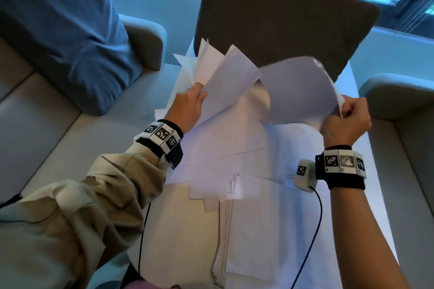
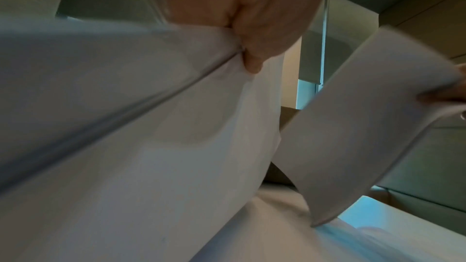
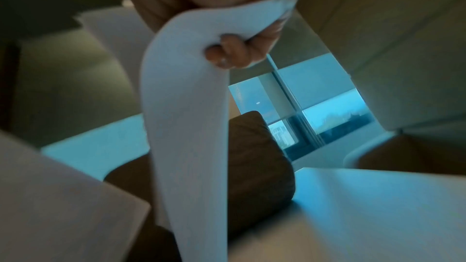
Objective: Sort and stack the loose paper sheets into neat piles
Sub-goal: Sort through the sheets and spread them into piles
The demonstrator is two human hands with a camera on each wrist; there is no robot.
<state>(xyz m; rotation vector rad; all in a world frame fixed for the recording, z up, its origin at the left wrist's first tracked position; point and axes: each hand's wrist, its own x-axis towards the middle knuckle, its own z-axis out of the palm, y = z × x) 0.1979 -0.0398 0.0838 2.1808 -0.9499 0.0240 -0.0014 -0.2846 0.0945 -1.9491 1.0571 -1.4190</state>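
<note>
sheets (image 1: 225,82) in both hands

No text, label, brand or number can be read anywhere. The paper sheets (image 1: 225,148) show blank white faces. The only signs are black-and-white square code markers on the left wristband (image 1: 162,135) and the right wristband (image 1: 340,162); tiny characters beside them are too small to make out.

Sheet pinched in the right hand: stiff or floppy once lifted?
Likely floppy: the sheet bows into a curve from the right hand. Probably light, since a pinch at one edge carries it. May slip or crease; the fingers bunch it.
</note>
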